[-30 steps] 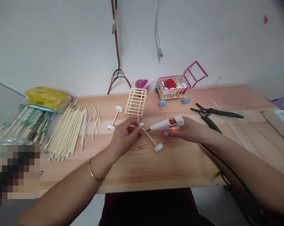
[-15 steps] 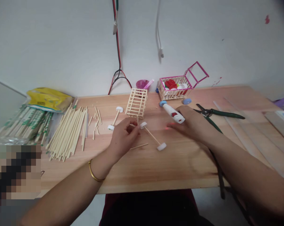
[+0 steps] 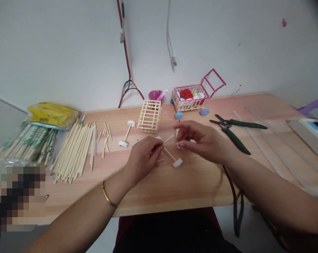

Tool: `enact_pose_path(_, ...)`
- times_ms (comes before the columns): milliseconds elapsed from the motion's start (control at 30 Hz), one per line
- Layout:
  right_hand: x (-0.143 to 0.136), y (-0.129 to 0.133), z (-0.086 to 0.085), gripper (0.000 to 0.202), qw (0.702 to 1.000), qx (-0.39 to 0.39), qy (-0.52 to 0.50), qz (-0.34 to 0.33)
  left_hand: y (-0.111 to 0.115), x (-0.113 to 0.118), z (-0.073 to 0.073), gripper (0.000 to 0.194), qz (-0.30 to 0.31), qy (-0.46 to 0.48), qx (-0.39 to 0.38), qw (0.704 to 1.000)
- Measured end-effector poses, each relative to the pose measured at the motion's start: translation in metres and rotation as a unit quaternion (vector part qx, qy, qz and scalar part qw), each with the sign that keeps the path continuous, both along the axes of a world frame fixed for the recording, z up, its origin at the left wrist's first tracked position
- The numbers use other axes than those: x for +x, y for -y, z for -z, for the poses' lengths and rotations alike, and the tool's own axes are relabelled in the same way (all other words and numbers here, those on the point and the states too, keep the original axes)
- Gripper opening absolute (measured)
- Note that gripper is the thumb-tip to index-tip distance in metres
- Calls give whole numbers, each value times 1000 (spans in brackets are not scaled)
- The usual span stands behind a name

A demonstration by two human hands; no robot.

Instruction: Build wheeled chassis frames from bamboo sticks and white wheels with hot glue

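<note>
Pinched between the fingertips of my left hand [image 3: 145, 154] is a short wooden stick [image 3: 169, 139], pointing up and right. My right hand [image 3: 201, 138] is closed around a white glue gun [image 3: 179, 136], mostly hidden by the fingers; its black cord [image 3: 234, 196] hangs over the table edge. Below the stick lies an axle with white wheels [image 3: 177, 162], one wheel partly covered by my left hand. Another white-wheeled axle [image 3: 127, 133] rests farther left. A slatted stick basket [image 3: 150, 116] stands just behind my left hand.
A small cart [image 3: 190, 100] with pink trim holds bottle caps at the back. Green-handled pruning shears [image 3: 231, 128] and clear glue sticks [image 3: 256, 140] lie right. Loose sticks [image 3: 73, 151], wrapped chopsticks [image 3: 29, 144] and a yellow packet [image 3: 53, 115] occupy the left.
My right hand has brought the glue gun left, closer to my left hand. The stick in my left hand has tipped from upright toward the right. The view has shifted slightly.
</note>
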State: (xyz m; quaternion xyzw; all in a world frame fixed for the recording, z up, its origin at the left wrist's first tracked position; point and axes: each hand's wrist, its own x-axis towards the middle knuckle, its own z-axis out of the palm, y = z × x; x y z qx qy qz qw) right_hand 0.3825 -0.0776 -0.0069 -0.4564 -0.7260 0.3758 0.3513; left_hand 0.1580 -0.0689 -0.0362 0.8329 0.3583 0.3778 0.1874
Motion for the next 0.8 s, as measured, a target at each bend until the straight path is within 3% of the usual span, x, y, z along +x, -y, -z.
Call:
enact_pose_path(133,-17,0,8,16,997,5,-59,-53,1,2,-1,6,39,6,28,999)
enact_pose_path(300,-7,-9,5,18,989,-48,-131,51,-9,-3,3,26,-26,-4,1,1000)
enact_pose_path(433,0,-13,9,19,980,-114,-155,41,-16,-6,8,21,-28,-49,-18,998)
enact_pose_path(533,1,-14,14,20,981,-129,-142,17,-17,-5,10,15,-32,-59,-21,998)
enact_pose_path(800,4,-12,10,10,999,-37,13,9,-16,-9,11,9,-49,-64,-42,996)
